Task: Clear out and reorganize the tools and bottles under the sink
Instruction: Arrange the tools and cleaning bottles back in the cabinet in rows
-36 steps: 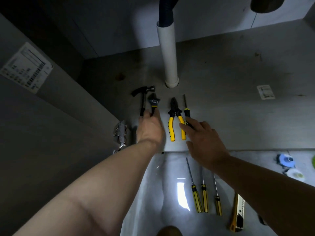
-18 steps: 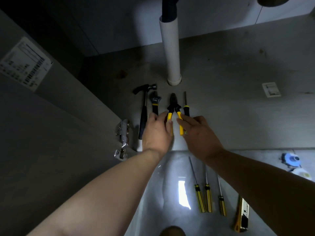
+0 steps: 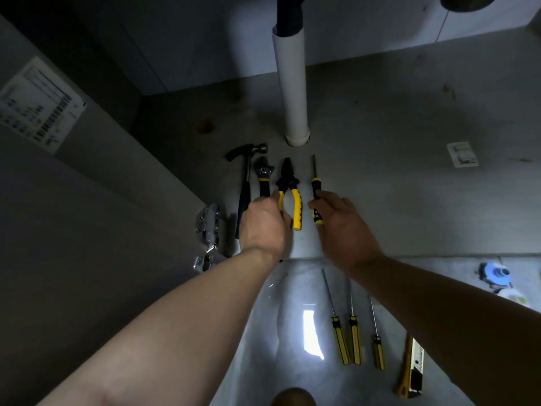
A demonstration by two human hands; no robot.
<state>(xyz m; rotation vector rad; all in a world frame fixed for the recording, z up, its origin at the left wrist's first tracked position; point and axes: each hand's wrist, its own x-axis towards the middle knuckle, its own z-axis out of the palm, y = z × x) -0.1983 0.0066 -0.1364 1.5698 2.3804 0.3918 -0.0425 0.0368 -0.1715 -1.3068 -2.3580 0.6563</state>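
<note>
The pliers [image 3: 288,189] lie on the cabinet floor [image 3: 380,200] directly in front of the drain pipe [image 3: 291,83], long axis and nose pointing at the pipe. The left hand [image 3: 265,224] is nearer, and its fingers curl onto the left handle. The right hand [image 3: 342,227] touches the screwdriver [image 3: 315,191], which lies parallel, slightly right of the pipe. Its grip cannot be confirmed.
</note>
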